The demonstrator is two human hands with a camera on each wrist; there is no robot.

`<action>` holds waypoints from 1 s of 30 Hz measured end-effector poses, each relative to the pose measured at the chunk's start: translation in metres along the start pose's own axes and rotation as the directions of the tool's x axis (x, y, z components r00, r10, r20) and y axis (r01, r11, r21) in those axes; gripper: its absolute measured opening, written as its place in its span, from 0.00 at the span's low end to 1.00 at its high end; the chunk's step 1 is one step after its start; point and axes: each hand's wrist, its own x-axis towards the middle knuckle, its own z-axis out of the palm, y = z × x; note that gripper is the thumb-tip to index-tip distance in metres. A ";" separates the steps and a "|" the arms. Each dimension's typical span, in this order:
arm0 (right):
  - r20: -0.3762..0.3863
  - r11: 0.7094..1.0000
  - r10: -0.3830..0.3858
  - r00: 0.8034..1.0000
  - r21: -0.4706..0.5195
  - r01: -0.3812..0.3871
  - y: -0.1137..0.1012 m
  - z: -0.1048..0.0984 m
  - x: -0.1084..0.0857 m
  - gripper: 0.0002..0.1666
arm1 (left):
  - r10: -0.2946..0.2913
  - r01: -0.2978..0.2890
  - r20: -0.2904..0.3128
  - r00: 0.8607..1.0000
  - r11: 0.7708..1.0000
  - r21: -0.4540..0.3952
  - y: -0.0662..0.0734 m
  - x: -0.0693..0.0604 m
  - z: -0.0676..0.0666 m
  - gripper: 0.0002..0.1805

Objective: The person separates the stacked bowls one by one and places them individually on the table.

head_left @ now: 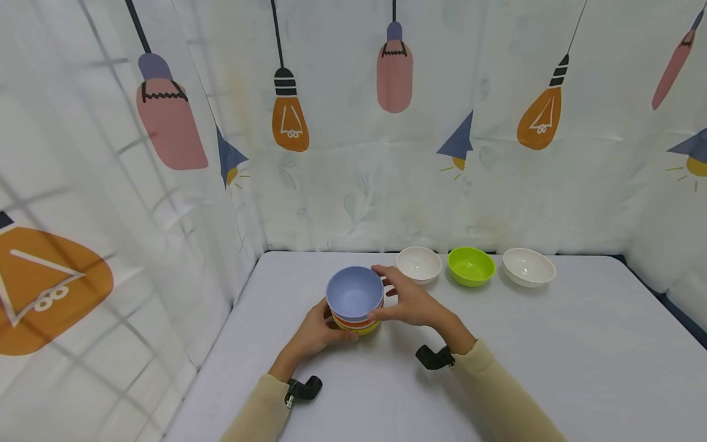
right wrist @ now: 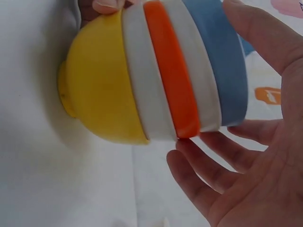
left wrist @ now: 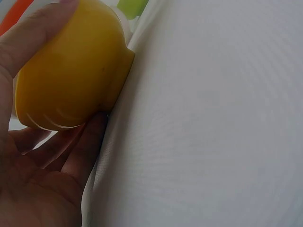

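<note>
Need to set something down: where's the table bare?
Widest: table right of the right sleeve, in front of the rightmost white bowl. Smaller: left of the stacked bowls. Crowded: between left hand and right hand, and along the back bowl row.

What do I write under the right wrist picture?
The right hand holds a blue bowl, nested over a white bowl, orange bowl, second white bowl and yellow bowl.

The surface [head_left: 525, 368], draped in white cloth, carries a row of separate bowls near its far edge: a left white bowl [head_left: 418, 264], a lime-green bowl [head_left: 471, 266] and a right white bowl [head_left: 528, 267]. Nearer, a yellow bowl [right wrist: 104, 80] forms the base of a nested stack [head_left: 355, 298].
</note>
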 end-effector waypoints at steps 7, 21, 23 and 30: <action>-0.074 0.998 -0.020 0.997 -0.065 0.015 0.005 0.015 0.005 0.65 | -0.001 0.001 0.002 1.000 1.000 -0.003 -0.001 0.000 0.000 0.53; -0.117 0.999 0.038 0.992 -0.019 -0.040 0.004 0.029 0.007 0.68 | -0.003 0.003 0.005 1.000 1.000 0.001 -0.002 0.000 0.000 0.52; -0.121 0.999 0.036 0.992 -0.018 -0.039 0.004 0.029 0.007 0.67 | -0.003 0.003 0.005 1.000 1.000 0.004 -0.001 0.000 0.000 0.53; -0.139 0.999 0.016 0.990 -0.033 -0.021 0.007 0.029 0.008 0.65 | -0.009 0.009 0.005 1.000 1.000 0.004 0.001 0.000 0.000 0.53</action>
